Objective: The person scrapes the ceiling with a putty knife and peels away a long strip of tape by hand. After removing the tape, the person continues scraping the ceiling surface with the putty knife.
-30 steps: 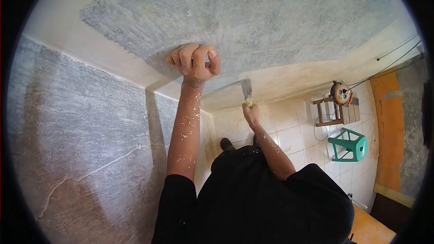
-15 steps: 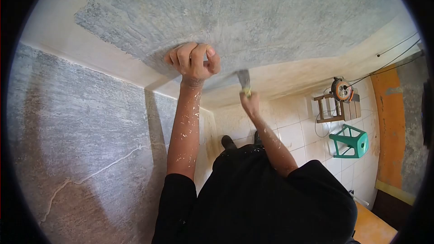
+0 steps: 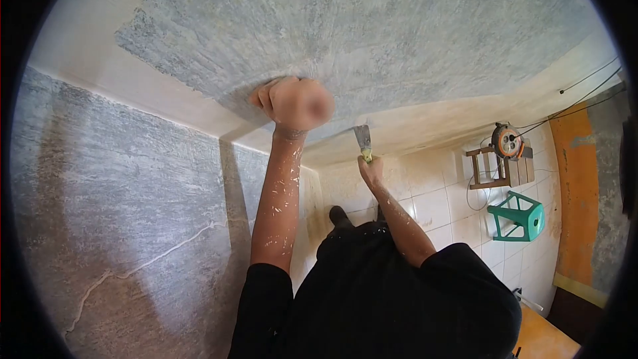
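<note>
Right hand [image 3: 371,167] grasping scraper [image 3: 363,138] | blade toward wall [image 3: 372,40], away from torso [image 3: 399,292] | long axis leaning slightly left

Cable reel [image 3: 508,141]: sits on first stool [image 3: 522,167], three o'clock. Second stool [image 3: 531,221]: stands nearby, towards four o'clock. Both: on floor [image 3: 428,207].

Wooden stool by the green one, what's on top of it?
A round black-and-orange cable reel sits on the wooden stool. It covers part of the top, so whatever is directly beneath it can't be seen.
</note>
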A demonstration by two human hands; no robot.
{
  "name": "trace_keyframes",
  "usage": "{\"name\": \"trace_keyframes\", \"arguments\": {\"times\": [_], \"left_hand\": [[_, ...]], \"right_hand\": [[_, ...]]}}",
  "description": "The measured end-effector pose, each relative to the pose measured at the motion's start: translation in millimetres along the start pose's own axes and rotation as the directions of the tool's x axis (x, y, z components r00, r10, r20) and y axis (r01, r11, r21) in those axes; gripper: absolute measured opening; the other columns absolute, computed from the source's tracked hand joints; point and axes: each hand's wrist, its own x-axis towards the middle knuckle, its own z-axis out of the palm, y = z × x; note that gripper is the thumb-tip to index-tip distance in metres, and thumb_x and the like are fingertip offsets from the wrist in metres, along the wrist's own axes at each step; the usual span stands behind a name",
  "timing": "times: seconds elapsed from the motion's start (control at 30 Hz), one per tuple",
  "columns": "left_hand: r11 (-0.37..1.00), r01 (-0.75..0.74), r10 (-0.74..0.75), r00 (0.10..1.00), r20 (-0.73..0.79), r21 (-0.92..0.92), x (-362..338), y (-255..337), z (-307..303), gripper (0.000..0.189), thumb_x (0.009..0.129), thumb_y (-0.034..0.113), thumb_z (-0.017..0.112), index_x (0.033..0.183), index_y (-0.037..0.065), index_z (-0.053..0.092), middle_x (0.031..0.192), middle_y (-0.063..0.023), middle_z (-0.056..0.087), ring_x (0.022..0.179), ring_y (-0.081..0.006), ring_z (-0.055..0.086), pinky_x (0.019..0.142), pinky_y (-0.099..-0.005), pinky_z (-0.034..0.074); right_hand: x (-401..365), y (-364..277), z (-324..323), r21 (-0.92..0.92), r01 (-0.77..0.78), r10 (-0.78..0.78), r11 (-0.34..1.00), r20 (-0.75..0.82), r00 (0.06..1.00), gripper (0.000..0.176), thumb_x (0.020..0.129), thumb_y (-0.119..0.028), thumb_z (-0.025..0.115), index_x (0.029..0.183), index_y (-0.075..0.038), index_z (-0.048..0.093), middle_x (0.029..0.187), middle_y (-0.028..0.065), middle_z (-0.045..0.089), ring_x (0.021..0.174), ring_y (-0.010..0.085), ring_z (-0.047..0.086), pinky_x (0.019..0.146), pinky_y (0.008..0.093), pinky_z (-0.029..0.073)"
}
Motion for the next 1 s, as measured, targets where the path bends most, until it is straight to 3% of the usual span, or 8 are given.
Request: {"name": "trace_keyframes", "arguments": {"times": [0.13,0.33,0.47,0.5,0.63,0.73,0.77,1.0], "left_hand": [[1.000,-0.002,0.002,1.000,-0.005,0.010,-1.2,0.7,-1.3,0.013,0.083,0.022,0.054,0.073,0.014,0.053,0.082,-0.0002,0.046,0.076,-0.0172,0.042,0.073,-0.0351,0.028],[1.000,-0.009,0.009,1.000,0.000,0.018,-3.2,-0.2,-0.2,0.014,0.084,0.022,0.053,0.073,0.015,0.052,0.081,0.0004,0.045,0.076,-0.0156,0.043,0.073,-0.0347,0.028],[0.999,-0.027,0.027,1.000,-0.011,0.029,3.4,-5.6,4.6,0.013,0.084,0.023,0.054,0.073,0.015,0.052,0.081,0.0003,0.045,0.076,-0.0157,0.043,0.073,-0.0345,0.028],[0.999,-0.025,0.026,1.000,-0.013,0.033,2.0,-5.5,4.7,0.013,0.084,0.023,0.054,0.073,0.015,0.052,0.081,0.0003,0.045,0.076,-0.0157,0.043,0.073,-0.0345,0.028],[1.000,-0.001,0.001,1.000,0.005,0.026,-2.3,0.0,0.3,0.013,0.084,0.023,0.054,0.073,0.015,0.052,0.081,0.0003,0.045,0.076,-0.0161,0.043,0.073,-0.0345,0.028],[1.000,-0.012,0.012,1.000,-0.002,0.022,-0.2,0.4,1.6,0.013,0.084,0.023,0.054,0.074,0.014,0.053,0.081,0.0001,0.045,0.076,-0.0165,0.043,0.073,-0.0349,0.028],[1.000,-0.012,0.012,1.000,0.003,0.025,-1.5,0.7,-0.1,0.013,0.084,0.023,0.054,0.074,0.014,0.053,0.081,0.0000,0.045,0.076,-0.0166,0.043,0.073,-0.0351,0.028],[0.999,-0.006,0.005,1.000,0.027,0.041,-3.4,3.4,-3.5,0.013,0.084,0.023,0.053,0.074,0.015,0.053,0.082,0.0006,0.045,0.075,-0.0162,0.042,0.072,-0.0350,0.028]], "right_hand": [[-9.4,15.5,-7.8,-0.042,-0.058,0.059,0.997,0.027,0.998,0.033,0.077,-0.023,0.059,0.065,0.007,0.057,0.053,0.0223,0.052,0.051,0.0221,0.058,0.051,0.0409,0.042],[-4.0,4.1,-1.1,-0.059,0.046,-0.047,0.997,-0.018,0.999,0.032,0.078,-0.023,0.059,0.067,0.007,0.059,0.053,0.0211,0.054,0.053,0.0247,0.060,0.052,0.0409,0.044],[-4.5,20.5,-5.3,-0.031,-0.029,0.029,0.999,0.020,0.999,0.032,0.078,-0.025,0.061,0.069,0.005,0.060,0.055,0.0216,0.055,0.053,0.0260,0.061,0.053,0.0409,0.044],[7.8,4.7,-0.1,-0.055,0.087,-0.086,0.995,0.017,0.996,0.030,0.078,-0.024,0.061,0.069,0.005,0.061,0.057,0.0206,0.057,0.053,0.0261,0.060,0.055,0.0407,0.044],[0.2,-61.7,-8.9,0.052,0.049,-0.054,0.997,0.094,0.994,0.029,0.079,-0.022,0.059,0.071,0.006,0.061,0.063,0.0249,0.059,0.061,0.0331,0.064,0.058,0.0418,0.046],[-7.4,19.1,8.8,-0.036,0.154,-0.156,0.987,-0.057,0.986,0.032,0.077,-0.021,0.058,0.060,0.005,0.053,0.048,0.0109,0.048,0.049,0.0129,0.048,0.047,0.0364,0.038],[-6.4,12.9,3.4,-0.053,0.048,-0.050,0.997,-0.026,0.998,0.034,0.076,-0.022,0.059,0.060,0.006,0.053,0.048,0.0136,0.049,0.048,0.0145,0.047,0.047,0.0384,0.039],[-15.7,3.9,-5.7,-0.004,0.025,-0.025,1.000,-0.047,0.999,0.034,0.075,-0.023,0.060,0.058,0.006,0.052,0.046,0.0137,0.048,0.047,0.0144,0.046,0.047,0.0392,0.038]]}}
